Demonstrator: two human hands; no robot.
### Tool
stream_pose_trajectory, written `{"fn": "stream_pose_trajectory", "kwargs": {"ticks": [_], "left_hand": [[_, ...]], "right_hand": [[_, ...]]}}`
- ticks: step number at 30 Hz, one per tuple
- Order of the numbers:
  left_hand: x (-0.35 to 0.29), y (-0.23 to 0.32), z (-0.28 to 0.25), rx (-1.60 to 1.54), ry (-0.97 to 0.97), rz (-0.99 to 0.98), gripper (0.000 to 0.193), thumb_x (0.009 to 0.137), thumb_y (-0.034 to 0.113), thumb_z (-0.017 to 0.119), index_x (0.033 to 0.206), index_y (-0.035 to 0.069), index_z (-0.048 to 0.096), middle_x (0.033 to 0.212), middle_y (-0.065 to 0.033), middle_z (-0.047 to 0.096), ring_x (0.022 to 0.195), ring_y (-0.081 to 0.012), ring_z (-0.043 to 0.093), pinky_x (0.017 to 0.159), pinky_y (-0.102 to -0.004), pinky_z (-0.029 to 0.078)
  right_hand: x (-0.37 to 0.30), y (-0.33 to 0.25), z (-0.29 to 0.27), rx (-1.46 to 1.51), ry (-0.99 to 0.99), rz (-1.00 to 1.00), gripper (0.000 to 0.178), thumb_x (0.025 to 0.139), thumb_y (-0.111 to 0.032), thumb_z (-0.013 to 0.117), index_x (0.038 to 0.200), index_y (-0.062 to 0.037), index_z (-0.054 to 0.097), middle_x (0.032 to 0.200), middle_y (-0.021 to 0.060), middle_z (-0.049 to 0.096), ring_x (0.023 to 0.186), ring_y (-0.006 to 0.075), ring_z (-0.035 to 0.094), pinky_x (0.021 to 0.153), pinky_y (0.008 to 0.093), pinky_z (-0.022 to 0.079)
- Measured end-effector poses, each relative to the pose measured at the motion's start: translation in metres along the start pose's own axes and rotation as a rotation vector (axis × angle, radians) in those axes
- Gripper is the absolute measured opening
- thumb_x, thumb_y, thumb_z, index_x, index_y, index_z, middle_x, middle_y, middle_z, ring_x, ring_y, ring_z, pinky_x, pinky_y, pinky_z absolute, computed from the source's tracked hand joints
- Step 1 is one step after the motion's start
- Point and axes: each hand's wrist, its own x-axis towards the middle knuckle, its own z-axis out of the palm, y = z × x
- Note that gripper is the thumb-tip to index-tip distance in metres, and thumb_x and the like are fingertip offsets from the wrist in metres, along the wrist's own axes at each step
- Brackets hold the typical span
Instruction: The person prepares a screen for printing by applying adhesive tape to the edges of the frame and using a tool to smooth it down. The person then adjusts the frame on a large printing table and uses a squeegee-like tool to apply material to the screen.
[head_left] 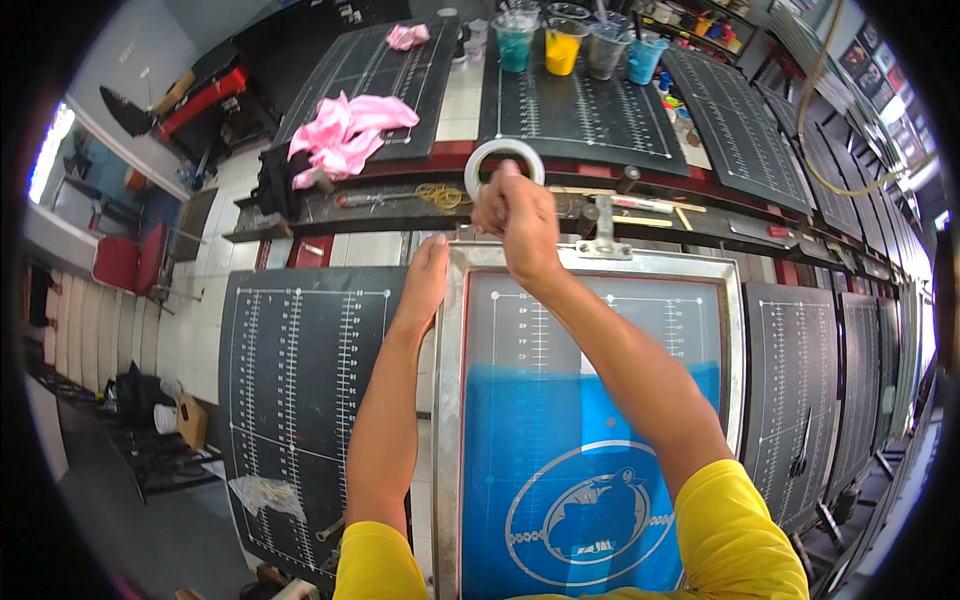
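A metal-edged screen printing frame [452, 400] lies in front of me, its mesh blue in the nearer part with an oval design. My left hand [428, 272] rests along the frame's far left corner, fingers stretched out. Over the far edge, my right hand [527, 225] is closed, and whatever is in its fingers is hidden. Just behind those fingers is a pale roll of tape [479, 164], its lower part covered by the hand. I cannot tell whether they touch. A metal clamp [604, 235] sits on the far edge, right of the right hand.
Dark marked boards [300, 380] flank the frame. Beyond runs a dark rail [385, 222] with sticks and a tangle of yellowish bands [443, 197]. Pink cloth [350, 130] lies on a far board. Several cups of coloured ink [563, 52] stand at the back.
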Motion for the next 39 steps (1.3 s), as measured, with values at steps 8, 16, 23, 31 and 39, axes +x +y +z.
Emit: {"fn": "stream_pose_trajectory", "kwargs": {"ticks": [8, 16, 23, 31, 39], "left_hand": [[-0.006, 0.02, -0.004, 0.365, 0.105, 0.256, 0.036, 0.098, 0.023, 0.04, 0.115, -0.002, 0.06, 0.11, -0.019, 0.064, 0.107, -0.0288, 0.059, 0.094, -0.0344, 0.042], [-0.058, 0.028, 0.01, 0.671, 0.234, 0.253, 0.032, 0.092, 0.006, 0.042, 0.119, -0.004, 0.057, 0.114, -0.0273, 0.059, 0.111, -0.0395, 0.056, 0.095, -0.0408, 0.043], [-0.239, 0.035, -0.002, 0.843, 0.157, 0.341, 0.038, 0.095, 0.007, 0.039, 0.13, -0.007, 0.046, 0.127, -0.0262, 0.052, 0.117, -0.0397, 0.051, 0.098, -0.0418, 0.041], [-0.462, 0.029, -0.026, 0.788, 0.242, 0.078, 0.039, 0.098, 0.017, 0.038, 0.125, -0.008, 0.051, 0.121, -0.0255, 0.057, 0.114, -0.039, 0.054, 0.096, -0.0399, 0.041], [-0.531, 0.019, -0.043, 0.635, 0.195, -0.16, 0.035, 0.098, 0.023, 0.041, 0.083, -0.006, 0.054, 0.068, -0.018, 0.053, 0.062, -0.0289, 0.048, 0.061, -0.0405, 0.038]], "right_hand": [[-0.198, -0.166, -0.108, -0.662, 0.091, -0.073, 0.027, 0.094, -0.025, 0.038, 0.078, -0.0048, 0.045, 0.061, 0.0007, 0.037, 0.053, 0.0098, 0.033, 0.048, 0.028, 0.028], [-0.436, -0.292, -0.195, -1.807, 0.006, 0.106, 0.012, 0.08, -0.008, 0.057, 0.077, -0.0017, 0.048, 0.074, 0.0158, 0.051, 0.075, 0.0328, 0.053, 0.073, 0.0428, 0.041], [-0.515, -0.31, -0.217, -2.111, -0.079, 0.267, 0.017, 0.077, -0.012, 0.066, 0.087, -0.0042, 0.055, 0.098, 0.0112, 0.055, 0.098, 0.0326, 0.05, 0.089, 0.0455, 0.038], [-0.569, -0.297, -0.2, -2.034, 0.237, 0.022, 0.014, 0.084, -0.007, 0.059, 0.096, -0.0015, 0.059, 0.105, 0.0124, 0.057, 0.1, 0.0324, 0.052, 0.085, 0.0394, 0.044], [-0.606, -0.241, -0.143, -1.282, 0.549, 0.443, 0.028, 0.096, -0.017, 0.045, 0.111, 0.0018, 0.059, 0.094, 0.0218, 0.065, 0.084, 0.0315, 0.064, 0.075, 0.0352, 0.048]]}}
